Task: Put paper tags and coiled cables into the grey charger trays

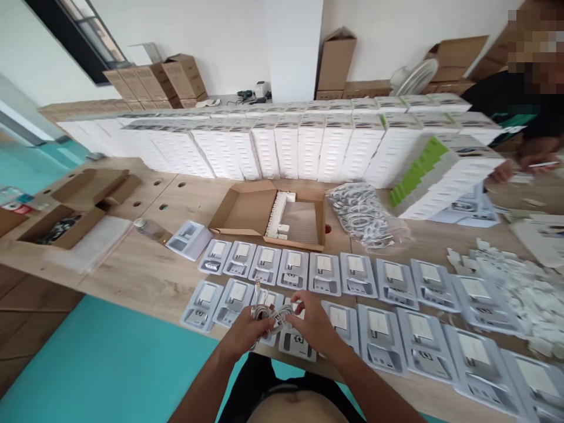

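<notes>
Bundled white USB cables [277,318] are held in front of me, over the near row of trays, with a plug sticking up at the left. My left hand [244,331] is closed around their left side, thumb on top. At their right end, my right hand [314,324] has its thumb and fingers bent around a loop. Beneath and around my hands lie two rows of grey plastic trays [325,282], each with a white flat piece in its upper part. Some trays are partly covered by my hands.
Beyond the trays are an open cardboard box [240,214] with white adapters and a plastic bag of cables [361,214]. Stacked white boxes [308,147] form a wall behind. Loose white pieces [506,288] lie right. A co-worker's hand [540,161] shows at far right.
</notes>
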### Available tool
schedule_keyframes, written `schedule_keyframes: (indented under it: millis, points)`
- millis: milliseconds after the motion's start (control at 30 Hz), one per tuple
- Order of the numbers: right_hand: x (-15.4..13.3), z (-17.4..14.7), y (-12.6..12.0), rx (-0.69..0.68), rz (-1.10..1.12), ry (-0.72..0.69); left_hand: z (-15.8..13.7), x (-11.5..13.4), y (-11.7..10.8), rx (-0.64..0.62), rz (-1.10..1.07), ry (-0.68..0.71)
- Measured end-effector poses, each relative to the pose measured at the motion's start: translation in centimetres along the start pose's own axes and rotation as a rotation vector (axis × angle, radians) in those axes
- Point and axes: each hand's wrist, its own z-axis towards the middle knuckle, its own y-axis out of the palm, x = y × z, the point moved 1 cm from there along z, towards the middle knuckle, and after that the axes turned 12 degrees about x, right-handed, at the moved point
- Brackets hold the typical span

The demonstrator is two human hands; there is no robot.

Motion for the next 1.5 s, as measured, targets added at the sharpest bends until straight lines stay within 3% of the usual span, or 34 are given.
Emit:
schedule_keyframes:
  millis: [133,300,400,500,600,667,733,833,1000,1133,1300,1500]
  points:
    - [-1.0,1.4,1.0,-0.337,0.062,-0.030,-0.3,-0.1,-2.3,-0.057,-0.033,-0.009]
    - [-3.9,3.6,6.4,-0.392,0.030,-0.052,1.9,-2.1,-8.7,-0.055,-0.101,0.005]
    - [-5.2,5.6,12.1,-0.305,0.117,0.000,4.6,-4.4,-15.4,0.150,-0.024,0.038]
    - [-5.6,8.2,18.7,-0.113,0.262,0.155,7.1,-6.8,-23.0,0.436,0.232,0.098]
    - [-5.9,10.6,24.4,0.042,0.371,0.308,8.9,-8.2,-28.5,0.523,0.379,0.114]
    - [-6.3,11.4,26.8,0.091,0.413,0.371,10.1,-8.3,-30.1,0.508,0.457,0.148]
    - [-6.7,11.6,27.7,0.117,0.430,0.396,11.5,-7.9,-30.3,0.460,0.541,0.210]
    - [-7.0,11.3,27.1,0.141,0.405,0.403,13.8,-7.3,-29.4,0.343,0.649,0.277]
    - [-6.1,10.3,25.1,0.240,0.376,0.467,17.1,-6.8,-28.8,0.231,0.836,0.256]
    - [-5.1,9.7,24.8,0.265,0.379,0.482,18.9,-6.4,-29.2,0.161,0.950,0.288]
    - [-4.4,9.7,25.7,0.248,0.376,0.474,19.7,-6.2,-28.2,0.096,1.105,0.307]
    - [-4.0,10.7,26.7,0.228,0.375,0.428,19.0,-6.5,-27.1,0.134,1.149,0.404]
